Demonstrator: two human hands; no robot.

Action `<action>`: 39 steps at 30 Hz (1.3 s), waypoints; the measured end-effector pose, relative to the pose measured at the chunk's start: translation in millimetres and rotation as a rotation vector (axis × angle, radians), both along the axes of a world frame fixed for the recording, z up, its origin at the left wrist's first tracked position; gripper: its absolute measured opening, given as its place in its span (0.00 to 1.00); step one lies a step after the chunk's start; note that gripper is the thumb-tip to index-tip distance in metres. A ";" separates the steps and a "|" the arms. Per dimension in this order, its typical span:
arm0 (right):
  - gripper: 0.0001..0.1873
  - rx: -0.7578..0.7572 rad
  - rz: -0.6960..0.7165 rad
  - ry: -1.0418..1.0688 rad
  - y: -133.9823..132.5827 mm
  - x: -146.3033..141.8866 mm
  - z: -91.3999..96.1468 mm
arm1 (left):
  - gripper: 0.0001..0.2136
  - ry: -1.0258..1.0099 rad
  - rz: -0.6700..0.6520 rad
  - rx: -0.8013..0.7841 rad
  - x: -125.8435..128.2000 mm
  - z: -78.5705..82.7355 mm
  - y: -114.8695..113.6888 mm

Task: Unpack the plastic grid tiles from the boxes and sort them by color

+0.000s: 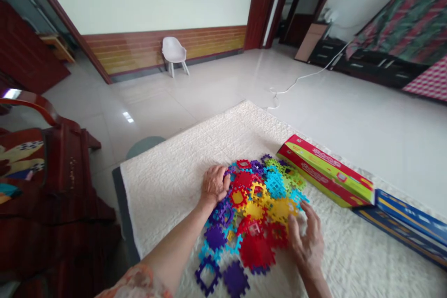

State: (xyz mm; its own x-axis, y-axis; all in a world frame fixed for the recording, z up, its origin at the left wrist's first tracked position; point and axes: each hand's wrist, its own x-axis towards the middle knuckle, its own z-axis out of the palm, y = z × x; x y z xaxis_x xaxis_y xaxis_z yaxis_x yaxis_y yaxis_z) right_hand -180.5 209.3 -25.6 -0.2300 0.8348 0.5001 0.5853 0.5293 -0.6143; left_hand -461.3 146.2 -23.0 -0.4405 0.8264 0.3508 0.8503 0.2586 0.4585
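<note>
Left hand [214,184] and right hand [309,237] are held on two sides of a pile of toothed plastic tiles [254,209]. On the left hand, the fingers are curled in at the edge of the pile; whether a tile is gripped cannot be told. The right hand is held open, with its thumb and fingers spread apart.

The pile is laid on a bumpy cream cloth [195,149]. Past it, a shiny tiled floor [223,86] is seen, with a small white chair [173,50] set by the wall [139,0]. At the left, a dark red wooden chair [71,167] is partly shown.

Flat squares are mixed with squares that have holes, in red, yellow, purple, blue and green. The pile is spread between the hands, and a yellow tile [283,209] is found just beside the right thumb. Farther right, a red and green box [328,167] is laid next to a blue box [412,226].
</note>
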 end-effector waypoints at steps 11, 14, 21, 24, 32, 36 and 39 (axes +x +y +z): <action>0.32 -0.063 -0.013 -0.061 55.6 -21.0 -10.2 | 0.09 -0.023 0.033 0.007 1.5 2.5 -0.7; 0.30 -0.089 -0.007 -0.057 49.9 -21.1 -11.2 | 0.09 -0.025 0.034 0.019 0.9 0.2 0.3; 0.27 -0.069 -0.095 -0.029 63.9 -15.4 -8.0 | 0.10 -0.024 0.018 0.057 -0.7 -5.6 1.4; 0.27 -0.047 -0.094 -0.028 80.2 -20.3 -10.7 | 0.10 -0.016 0.016 0.076 -1.3 -7.9 1.5; 0.26 -0.048 -0.011 -0.032 91.5 -37.7 -15.3 | 0.11 0.008 0.019 0.129 -2.7 -12.1 3.4; 0.24 -0.075 0.069 -0.043 89.1 -36.4 -10.8 | 0.12 0.005 0.041 0.145 -4.2 -11.7 6.1; 0.25 -0.094 0.069 -0.044 94.8 -36.5 -7.6 | 0.12 0.015 0.046 0.120 -5.4 -12.4 7.5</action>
State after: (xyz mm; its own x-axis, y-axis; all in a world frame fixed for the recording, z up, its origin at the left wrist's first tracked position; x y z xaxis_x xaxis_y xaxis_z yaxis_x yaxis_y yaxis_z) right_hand -217.0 304.1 -33.2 -0.3087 0.8588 0.4089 0.5768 0.5109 -0.6374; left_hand -466.8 153.7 -35.4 -0.4711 0.7569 0.4530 0.8456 0.2414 0.4761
